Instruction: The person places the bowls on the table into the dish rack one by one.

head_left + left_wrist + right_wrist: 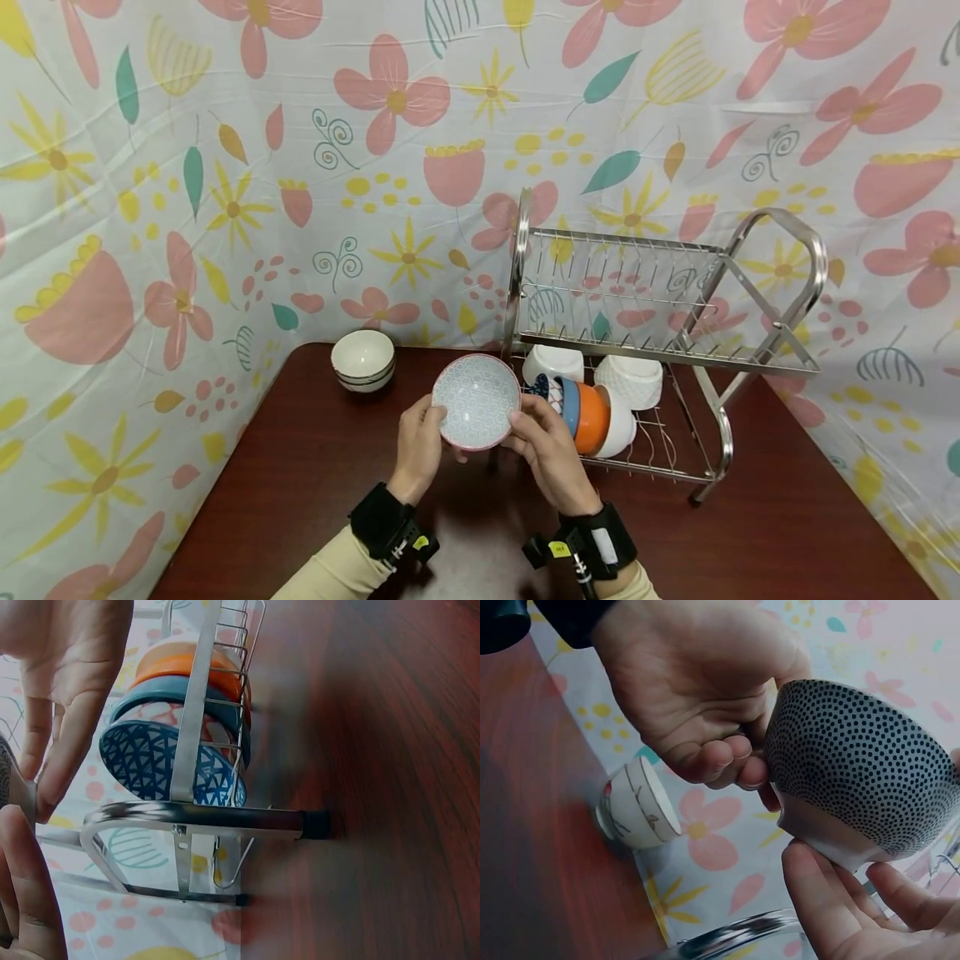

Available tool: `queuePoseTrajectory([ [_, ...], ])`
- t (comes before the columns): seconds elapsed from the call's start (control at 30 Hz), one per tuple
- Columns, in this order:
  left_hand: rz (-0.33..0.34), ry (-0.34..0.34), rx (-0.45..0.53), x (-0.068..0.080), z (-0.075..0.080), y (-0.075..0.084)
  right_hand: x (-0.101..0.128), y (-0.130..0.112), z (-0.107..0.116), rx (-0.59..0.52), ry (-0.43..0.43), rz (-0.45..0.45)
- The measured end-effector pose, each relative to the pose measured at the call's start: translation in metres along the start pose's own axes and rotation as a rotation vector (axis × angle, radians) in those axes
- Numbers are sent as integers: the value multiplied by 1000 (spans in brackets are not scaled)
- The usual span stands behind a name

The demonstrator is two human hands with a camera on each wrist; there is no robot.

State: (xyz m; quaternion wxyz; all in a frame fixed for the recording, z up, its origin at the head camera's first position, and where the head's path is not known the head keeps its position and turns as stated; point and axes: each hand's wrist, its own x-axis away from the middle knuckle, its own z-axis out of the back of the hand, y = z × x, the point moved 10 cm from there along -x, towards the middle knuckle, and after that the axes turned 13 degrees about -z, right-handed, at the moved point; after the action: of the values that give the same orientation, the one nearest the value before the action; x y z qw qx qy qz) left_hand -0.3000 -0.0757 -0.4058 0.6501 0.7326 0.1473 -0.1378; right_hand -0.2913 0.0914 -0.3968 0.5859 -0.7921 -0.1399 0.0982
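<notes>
Far to my left, a stack of white bowls sits on the dark worktop near the flowered backdrop, well apart from what I hold. My left hand comes next: its fingers are curled against the left side of the patterned bowl, thumb near the rim, so it grips that side. The bowl is in the air between my two hands, above the worktop and just in front of the rack's left end. It is tipped up so its inside faces me, and its dotted outside with the pale foot shows in the right wrist view. My right hand holds the opposite side, fingers wrapped under the foot and lower wall.

The relation that matters: the bowl stands on edge, its rim plane nearly upright, and the dish rack lies directly to its right. On the rack's lower tier a blue-patterned bowl, a blue one and an orange bowl stand on edge in the same way, with white ones behind. My right hand is the nearer to that row, almost touching the first bowl there.
</notes>
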Motion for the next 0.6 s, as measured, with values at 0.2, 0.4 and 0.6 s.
queuePoseTrajectory([
  [0.2,-43,-64,48,3,-14,12,4,-9,9,-33,40,9],
  [0.4,-79,-92,27,5,-22,11,9,-20,25,-24,109,-16],
  [0.6,-95,-20,-40,8,-18,2,20,-37,33,40,142,-1],
])
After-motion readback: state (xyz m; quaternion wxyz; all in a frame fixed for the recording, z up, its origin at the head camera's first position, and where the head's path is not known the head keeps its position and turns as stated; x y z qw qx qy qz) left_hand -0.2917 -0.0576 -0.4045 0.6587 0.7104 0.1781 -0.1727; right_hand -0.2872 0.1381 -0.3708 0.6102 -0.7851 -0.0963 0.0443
